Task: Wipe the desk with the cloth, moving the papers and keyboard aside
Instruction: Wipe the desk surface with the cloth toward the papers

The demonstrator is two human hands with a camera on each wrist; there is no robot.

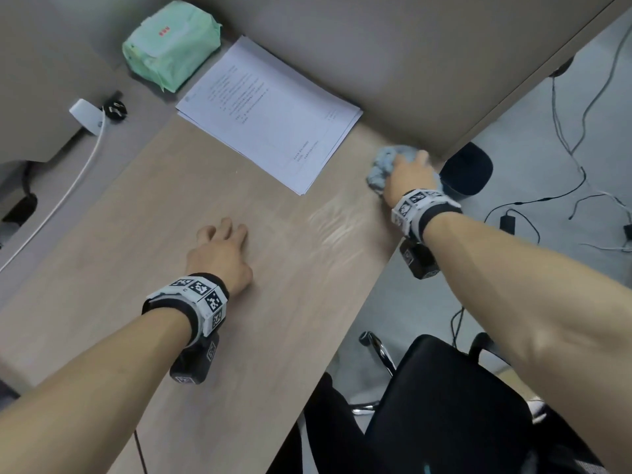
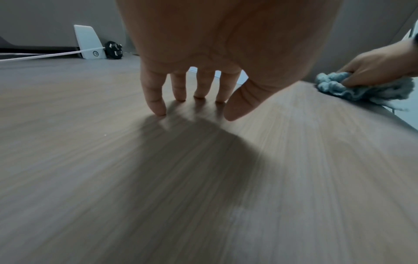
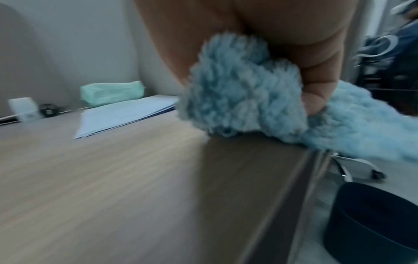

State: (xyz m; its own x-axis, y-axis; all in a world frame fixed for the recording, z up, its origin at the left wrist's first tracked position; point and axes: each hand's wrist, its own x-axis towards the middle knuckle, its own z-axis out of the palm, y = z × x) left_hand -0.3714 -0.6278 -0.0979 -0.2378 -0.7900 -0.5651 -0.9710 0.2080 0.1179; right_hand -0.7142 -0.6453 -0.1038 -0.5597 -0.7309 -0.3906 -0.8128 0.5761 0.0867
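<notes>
A fluffy light-blue cloth lies bunched at the desk's far right corner, partly hanging over the edge. My right hand grips it and presses it onto the wooden desk. My left hand rests on the middle of the desk with spread fingertips touching the wood, holding nothing. A stack of white printed papers lies at the back against the partition. No keyboard is in view.
A green tissue pack sits in the back corner. A white charger with cable and a black plug lie at the left. A dark bin stands on the floor beside the desk; a black chair stands near me.
</notes>
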